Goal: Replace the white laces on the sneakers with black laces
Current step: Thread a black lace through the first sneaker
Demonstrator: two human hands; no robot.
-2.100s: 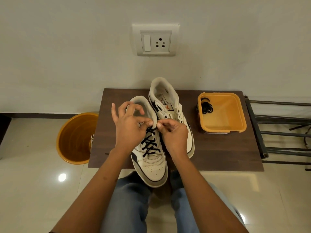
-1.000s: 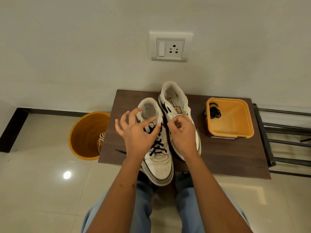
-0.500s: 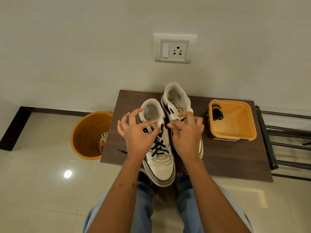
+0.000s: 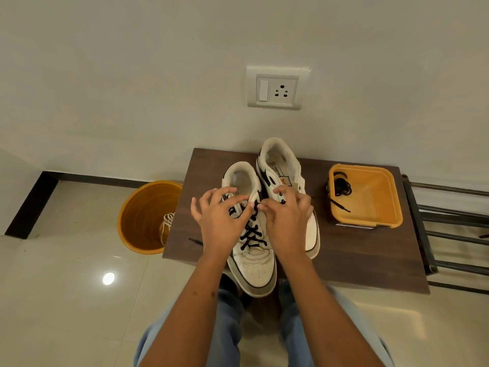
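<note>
Both hands meet over the near sneaker (image 4: 252, 263) on the dark counter (image 4: 357, 258); the left hand (image 4: 221, 223) and the right hand (image 4: 287, 222) each appear to pinch the black lace (image 4: 251, 234) at the upper eyelets, the left's other fingers splayed; the lace tips themselves are hidden. The sneaker's long axis runs near to far, toe overhanging the near edge towards the person, heel to the wall; a hard tug could likely drag it off the counter, or a slipped end could back out of its eyelet. The second sneaker (image 4: 280, 168), just beside it on the right, shows no lace; a spare black lace (image 4: 341, 188) sits in the yellow tray (image 4: 383, 221); a white lace (image 4: 166, 223) lies in the orange bin (image 4: 140, 207).
</note>
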